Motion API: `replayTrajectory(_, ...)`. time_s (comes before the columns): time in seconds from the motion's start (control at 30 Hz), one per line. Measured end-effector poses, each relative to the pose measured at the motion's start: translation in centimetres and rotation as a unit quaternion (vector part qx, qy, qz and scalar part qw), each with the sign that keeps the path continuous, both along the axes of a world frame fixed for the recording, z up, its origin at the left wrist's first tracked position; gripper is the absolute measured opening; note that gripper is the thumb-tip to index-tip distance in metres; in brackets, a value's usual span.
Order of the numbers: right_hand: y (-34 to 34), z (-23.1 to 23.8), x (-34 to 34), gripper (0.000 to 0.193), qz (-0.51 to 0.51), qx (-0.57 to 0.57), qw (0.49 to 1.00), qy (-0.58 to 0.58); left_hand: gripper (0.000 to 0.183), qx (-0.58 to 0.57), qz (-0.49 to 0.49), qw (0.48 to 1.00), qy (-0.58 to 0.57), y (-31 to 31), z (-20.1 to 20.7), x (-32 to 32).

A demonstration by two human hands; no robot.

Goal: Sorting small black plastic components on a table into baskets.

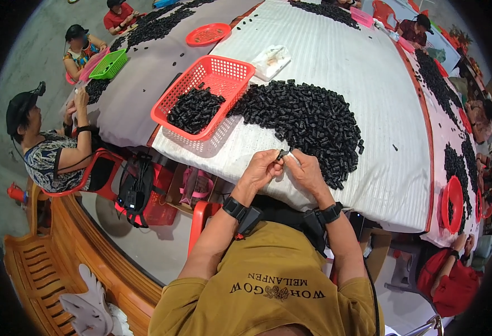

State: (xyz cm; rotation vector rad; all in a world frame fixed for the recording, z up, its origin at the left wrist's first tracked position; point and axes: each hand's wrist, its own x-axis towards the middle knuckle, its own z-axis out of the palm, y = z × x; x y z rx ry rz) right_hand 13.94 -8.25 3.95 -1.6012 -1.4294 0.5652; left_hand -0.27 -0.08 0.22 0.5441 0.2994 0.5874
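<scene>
Both my hands meet at the near edge of the white-covered table (380, 193). Between the fingertips of my left hand (262, 167) sits a small black plastic part (281, 155), pinched tight. My right hand (306, 169) is closed too, its thumb and finger pressed against the same part; whether it holds a separate piece or tool is too small to tell. Just beyond my hands spreads a large heap of black plastic parts (307, 120). To its left a red perforated basket (201, 134) holds more of these parts.
A white tissue pack (271, 61) lies behind the basket, and a red round tray (208, 35) stands farther back. Co-workers sit at both sides, one close at left (55, 151). A green basket (109, 64) stands by them. A wooden bench (44, 274) is behind me at left.
</scene>
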Motion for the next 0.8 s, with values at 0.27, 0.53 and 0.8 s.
replayTrajectory(0.27, -0.05, 0.3, 0.07, 0.031, 0.012, 0.004, 1.0, -0.026, 0.02, 0.009, 0.004, 1.0, 0.019, 0.03, 0.1, 0.02)
replayTrajectory(0.53, -0.06, 0.0, 0.01, 0.03, 0.014, 0.022, 1.0, 0.011, 0.021, 0.03, 0.004, 0.999, 0.034, 0.18, -0.07, 0.6)
replayTrajectory(0.8, -0.01, 0.25, 0.03, 0.031, -0.009, -0.002, 1.0, 0.01, 0.02, 0.01, 0.011, 0.999, 0.029, 0.13, -0.13, 0.24)
